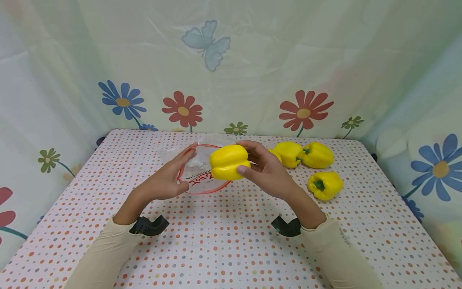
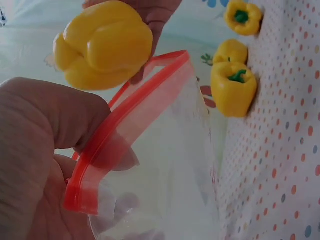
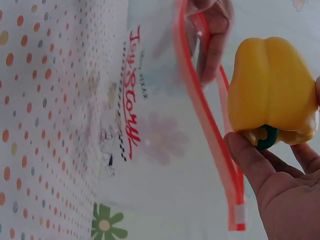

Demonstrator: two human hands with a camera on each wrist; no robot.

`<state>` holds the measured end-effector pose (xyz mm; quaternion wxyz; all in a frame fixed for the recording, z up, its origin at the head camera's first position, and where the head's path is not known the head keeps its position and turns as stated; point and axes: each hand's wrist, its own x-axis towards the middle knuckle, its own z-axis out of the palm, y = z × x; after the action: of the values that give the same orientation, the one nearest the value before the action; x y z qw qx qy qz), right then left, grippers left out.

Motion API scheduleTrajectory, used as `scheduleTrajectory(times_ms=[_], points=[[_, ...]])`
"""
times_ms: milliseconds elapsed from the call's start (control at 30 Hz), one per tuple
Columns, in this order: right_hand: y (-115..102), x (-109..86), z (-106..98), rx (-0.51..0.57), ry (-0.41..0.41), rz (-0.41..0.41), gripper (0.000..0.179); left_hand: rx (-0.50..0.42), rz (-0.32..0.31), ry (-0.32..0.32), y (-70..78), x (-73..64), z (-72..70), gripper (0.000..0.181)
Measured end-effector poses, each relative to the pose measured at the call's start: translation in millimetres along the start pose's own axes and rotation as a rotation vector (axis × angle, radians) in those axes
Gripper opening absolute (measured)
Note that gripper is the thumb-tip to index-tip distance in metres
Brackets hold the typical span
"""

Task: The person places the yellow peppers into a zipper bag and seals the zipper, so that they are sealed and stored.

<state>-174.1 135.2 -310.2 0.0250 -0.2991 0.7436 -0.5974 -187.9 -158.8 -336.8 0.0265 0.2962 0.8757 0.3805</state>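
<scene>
Pale, flower-printed sheeting (image 1: 252,56) hangs behind the surface (image 1: 202,253) and down its left and right sides. A light blue butterfly (image 1: 208,45) is printed high on the far part, above a blue flower (image 1: 122,101) at left and red flowers (image 1: 304,113). Orange and grey dots pattern the surface's whitish top.

A glossy yellow bell pepper (image 1: 229,162), its green stem (image 3: 268,137) toward the right hand (image 1: 268,172) gripping it, sits near the open mouth of a clear, red-rimmed plastic bag (image 2: 175,145). The left hand (image 1: 162,180) holds the bag's rim.
</scene>
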Motion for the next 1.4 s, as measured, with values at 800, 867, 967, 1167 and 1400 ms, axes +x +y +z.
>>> scheduleTrajectory(times_ms=[800, 867, 967, 1167, 1400], points=[[11, 11.5, 22, -0.205, 0.003, -0.134, 0.056, -0.003, 0.043, -0.003, 5.0, -2.0, -1.7, 0.091], [13, 11.7, 23, -0.234, -0.004, -0.139, 0.057, -0.010, 0.048, -0.002, 5.7, -2.4, -1.9, 0.091], [16, 12.4, 25, -0.290, -0.016, -0.149, 0.060, -0.022, 0.060, 0.000, 5.9, -2.7, -2.1, 0.090], [20, 15.3, 29, -0.395, -0.012, -0.133, 0.059, -0.018, 0.064, -0.012, 5.6, -3.5, -1.4, 0.087], [19, 18.1, 38, -0.474, -0.008, 0.050, 0.061, -0.002, 0.080, -0.011, 7.4, -2.4, 0.6, 0.087]])
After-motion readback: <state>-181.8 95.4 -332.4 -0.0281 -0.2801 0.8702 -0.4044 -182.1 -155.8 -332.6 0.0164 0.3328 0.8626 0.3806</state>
